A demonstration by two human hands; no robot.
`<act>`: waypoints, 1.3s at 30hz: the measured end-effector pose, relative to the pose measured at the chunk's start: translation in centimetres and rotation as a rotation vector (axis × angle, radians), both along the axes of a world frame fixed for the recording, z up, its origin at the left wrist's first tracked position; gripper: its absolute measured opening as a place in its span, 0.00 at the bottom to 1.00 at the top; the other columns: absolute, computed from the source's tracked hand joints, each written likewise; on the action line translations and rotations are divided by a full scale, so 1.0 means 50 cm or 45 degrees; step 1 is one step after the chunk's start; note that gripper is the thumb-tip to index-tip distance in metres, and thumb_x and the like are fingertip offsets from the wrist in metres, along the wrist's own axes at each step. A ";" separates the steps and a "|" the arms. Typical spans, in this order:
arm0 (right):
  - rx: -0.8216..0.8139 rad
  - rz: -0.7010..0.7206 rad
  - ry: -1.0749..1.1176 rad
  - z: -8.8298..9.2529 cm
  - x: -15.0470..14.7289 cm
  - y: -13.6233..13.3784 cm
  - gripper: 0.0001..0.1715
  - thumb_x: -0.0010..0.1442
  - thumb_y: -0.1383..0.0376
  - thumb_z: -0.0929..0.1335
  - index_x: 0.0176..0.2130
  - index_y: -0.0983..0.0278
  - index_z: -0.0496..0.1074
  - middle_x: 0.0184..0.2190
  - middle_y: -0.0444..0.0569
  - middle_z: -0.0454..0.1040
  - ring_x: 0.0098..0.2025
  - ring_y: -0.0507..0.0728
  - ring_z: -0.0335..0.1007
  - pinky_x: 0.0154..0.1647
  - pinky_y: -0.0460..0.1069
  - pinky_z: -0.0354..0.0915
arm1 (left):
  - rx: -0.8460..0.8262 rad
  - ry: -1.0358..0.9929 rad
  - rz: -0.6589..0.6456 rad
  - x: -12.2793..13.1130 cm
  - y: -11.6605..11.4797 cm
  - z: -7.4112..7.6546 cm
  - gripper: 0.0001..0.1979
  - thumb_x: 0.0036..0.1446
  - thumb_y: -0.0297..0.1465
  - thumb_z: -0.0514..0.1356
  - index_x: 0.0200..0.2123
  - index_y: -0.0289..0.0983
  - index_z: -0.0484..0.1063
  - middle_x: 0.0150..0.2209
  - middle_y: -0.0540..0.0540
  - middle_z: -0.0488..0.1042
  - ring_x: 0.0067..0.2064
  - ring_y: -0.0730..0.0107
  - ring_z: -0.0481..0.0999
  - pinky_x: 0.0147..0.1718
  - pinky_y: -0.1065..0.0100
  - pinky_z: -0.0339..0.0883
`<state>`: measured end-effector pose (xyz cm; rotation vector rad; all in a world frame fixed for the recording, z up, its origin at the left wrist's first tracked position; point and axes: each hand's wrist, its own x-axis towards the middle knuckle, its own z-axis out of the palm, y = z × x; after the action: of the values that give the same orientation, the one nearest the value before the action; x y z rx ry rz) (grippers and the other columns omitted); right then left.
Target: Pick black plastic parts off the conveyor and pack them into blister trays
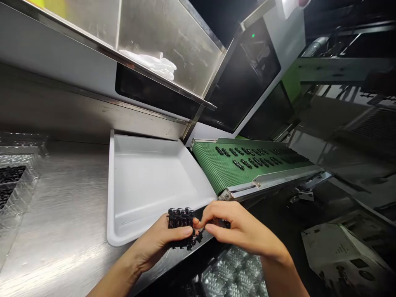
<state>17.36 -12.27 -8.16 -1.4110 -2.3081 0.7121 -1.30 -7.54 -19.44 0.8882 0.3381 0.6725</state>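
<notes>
The left hand (157, 243) is turned up, its curled fingers (185, 232) grasping a rough bunch of small black plastic parts (181, 218); the right hand (241, 227) seems to pinch one more piece, though the view is poor; both are at the corner of a smooth white moulded tray (145, 185), near a green ribbed conveyor belt (229, 173) with similar black parts (238, 164) lying in rows.

Brushed stainless steel, satin and faintly streaked, on the table (58, 214). Smooth, glossy white plastic on the shallow tray (145, 185). Matt black plastic on the small parts (181, 218). Finely ribbed green material, rubber or plastic, on the conveyor belt (235, 169). Clear, shiny moulded plastic on the blister tray (232, 274). Polished steel on the overhead shelf (173, 45), soft white fabric on the folded cloth (151, 64), and dull pale card on the carton (340, 255).
</notes>
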 end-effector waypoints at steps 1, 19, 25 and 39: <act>0.032 -0.077 0.024 -0.011 -0.015 -0.010 0.05 0.62 0.67 0.68 0.38 0.63 0.76 0.33 0.43 0.76 0.32 0.51 0.70 0.35 0.44 0.65 | 0.027 -0.004 -0.034 0.002 -0.002 0.001 0.13 0.49 0.33 0.68 0.39 0.37 0.80 0.35 0.46 0.80 0.39 0.60 0.75 0.40 0.66 0.65; 0.342 -0.066 0.132 -0.122 -0.029 -0.039 0.48 0.44 0.55 0.80 0.61 0.58 0.65 0.57 0.50 0.70 0.57 0.60 0.67 0.60 0.52 0.64 | -0.149 -0.014 0.061 -0.037 -0.041 -0.011 0.20 0.45 0.34 0.72 0.44 0.36 0.78 0.38 0.43 0.80 0.41 0.63 0.74 0.42 0.66 0.64; 0.389 0.034 0.139 -0.137 -0.056 -0.026 0.45 0.48 0.58 0.79 0.61 0.58 0.64 0.58 0.51 0.69 0.59 0.61 0.65 0.61 0.53 0.63 | -0.162 0.010 0.143 -0.065 -0.055 -0.013 0.22 0.42 0.37 0.74 0.41 0.33 0.79 0.37 0.42 0.78 0.39 0.65 0.74 0.38 0.69 0.64; -0.484 -0.089 1.442 -0.249 -0.191 0.009 0.27 0.45 0.51 0.78 0.39 0.58 0.69 0.34 0.45 0.70 0.38 0.56 0.68 0.42 0.49 0.66 | 0.424 0.317 0.821 -0.161 -0.114 0.010 0.15 0.43 0.38 0.72 0.36 0.40 0.81 0.38 0.43 0.82 0.51 0.45 0.75 0.63 0.47 0.46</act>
<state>7.79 -11.84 -20.61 -0.8105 -1.2590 1.4840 -9.37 -13.25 -18.92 1.1960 0.7684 1.2401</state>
